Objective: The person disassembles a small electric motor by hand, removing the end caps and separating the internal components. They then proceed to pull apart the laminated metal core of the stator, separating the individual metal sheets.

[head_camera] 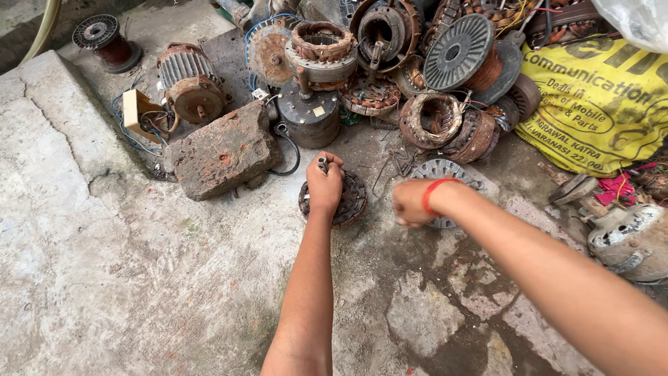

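Note:
My left hand is closed around a short metal rod that stands up from a round dark stator core lying on the concrete floor. My right hand, with a red thread on the wrist, is clenched just to the right and hovers over a grey finned motor end cover. What the right fist holds, if anything, is hidden.
A worn red brick lies left of the core. Behind it is a pile of old fan motors, copper-wound stators and black wire spools. A yellow printed bag and a grey motor housing sit at the right.

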